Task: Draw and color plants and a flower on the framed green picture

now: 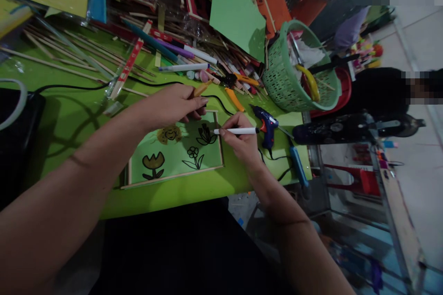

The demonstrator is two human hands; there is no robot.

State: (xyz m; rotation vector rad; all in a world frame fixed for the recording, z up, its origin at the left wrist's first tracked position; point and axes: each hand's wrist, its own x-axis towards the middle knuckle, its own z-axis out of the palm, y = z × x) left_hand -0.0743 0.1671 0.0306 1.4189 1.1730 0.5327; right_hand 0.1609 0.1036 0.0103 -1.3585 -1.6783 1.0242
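Observation:
A green picture [176, 161] with a thin wooden stick border lies on the table, bearing a yellow sun-like face, a yellow-brown tulip and black-outlined flowers. Over its upper edge, my left hand [176, 105] has a yellow-orange pen [202, 88] between its closed fingers. My right hand [242, 140] is at the picture's right border, its fingers pinched round a white marker [238, 131]. The marker's left end is by the black flower at the upper right; whether it touches the paper cannot be made out.
Right of my right hand lies a blue glue gun [267, 125], with a blue-handled tool [298, 166] farther right. A green basket [277, 71] stands behind. Pens, wooden sticks [83, 50] and a green sheet [235, 14] cover the table's far side. A black cable crosses behind my left hand.

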